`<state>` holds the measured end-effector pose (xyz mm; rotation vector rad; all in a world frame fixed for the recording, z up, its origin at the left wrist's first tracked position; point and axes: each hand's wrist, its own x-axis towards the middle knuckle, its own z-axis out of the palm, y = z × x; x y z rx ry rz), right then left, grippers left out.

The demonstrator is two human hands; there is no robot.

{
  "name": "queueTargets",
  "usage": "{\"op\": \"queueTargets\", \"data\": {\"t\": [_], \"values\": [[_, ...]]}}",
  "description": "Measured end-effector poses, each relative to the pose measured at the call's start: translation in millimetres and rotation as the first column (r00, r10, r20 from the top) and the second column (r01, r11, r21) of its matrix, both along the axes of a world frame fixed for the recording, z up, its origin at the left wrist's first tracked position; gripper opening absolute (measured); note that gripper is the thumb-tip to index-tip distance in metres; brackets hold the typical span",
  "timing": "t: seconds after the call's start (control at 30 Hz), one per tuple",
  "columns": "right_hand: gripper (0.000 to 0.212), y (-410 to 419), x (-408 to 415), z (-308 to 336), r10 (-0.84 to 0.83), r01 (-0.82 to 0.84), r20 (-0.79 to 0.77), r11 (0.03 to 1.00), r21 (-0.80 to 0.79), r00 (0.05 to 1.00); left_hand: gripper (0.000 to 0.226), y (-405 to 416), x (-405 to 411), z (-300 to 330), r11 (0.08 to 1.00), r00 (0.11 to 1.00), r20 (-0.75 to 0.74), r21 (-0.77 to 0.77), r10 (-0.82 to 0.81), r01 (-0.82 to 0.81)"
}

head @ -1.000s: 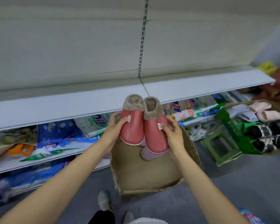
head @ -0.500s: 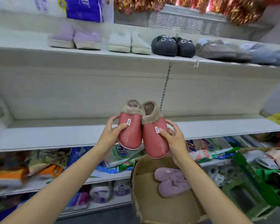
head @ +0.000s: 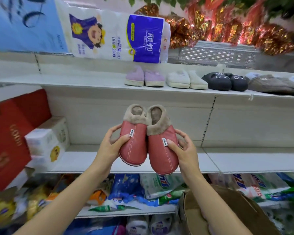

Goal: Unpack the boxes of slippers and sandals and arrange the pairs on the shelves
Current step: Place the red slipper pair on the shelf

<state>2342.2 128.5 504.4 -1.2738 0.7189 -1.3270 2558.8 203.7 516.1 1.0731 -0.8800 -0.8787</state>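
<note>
I hold a pair of red slippers with beige fur collars side by side in front of the middle shelf (head: 244,160). My left hand (head: 109,147) grips the left slipper (head: 133,143) at its outer side, thumb on top. My right hand (head: 185,150) grips the right slipper (head: 161,150) the same way. On the upper shelf (head: 66,81) stand a lilac pair (head: 144,77), a white pair (head: 186,79), a black cat-face pair (head: 226,81) and a grey-brown pair (head: 268,83). The brown cardboard box (head: 244,206) sits low at the right.
Toilet-paper packs (head: 115,34) and red-gold foil decorations (head: 236,26) fill the top. A red box (head: 8,136) and a white tissue pack (head: 47,138) stand at the left end of the middle shelf. Bagged goods (head: 143,189) crowd the lower shelves.
My view has tilted up from the box to the upper shelves, and both hands have lifted the red pair up in front of the middle shelf. The grip on the slippers is unchanged.
</note>
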Motion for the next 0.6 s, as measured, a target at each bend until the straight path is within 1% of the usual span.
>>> {"op": "queueTargets", "data": {"t": [0.2,0.37,0.47,0.53,0.6], "values": [[0.042,10,69,38,0.083,-0.083,0.091,0.997,0.004,0.992,0.037,16,63,34,0.996,0.997,-0.026,-0.039,0.074,-0.075],[0.039,-12,115,80,0.114,-0.110,0.135,0.993,-0.036,0.984,0.033,-9,102,73,0.984,0.987,-0.095,-0.110,0.128,-0.138],[0.036,-38,141,107,0.120,-0.116,0.156,0.993,-0.037,0.980,0.032,-27,121,103,0.983,0.984,-0.099,-0.101,0.146,-0.156],[0.035,-56,156,124,0.155,-0.153,0.167,0.988,-0.028,0.974,0.025,-38,133,121,0.983,0.985,-0.080,-0.085,0.156,-0.163],[0.037,-74,170,137,0.209,-0.208,0.140,0.978,-0.020,0.968,0.017,-48,146,133,0.988,0.988,-0.057,-0.057,0.143,-0.146]]}}
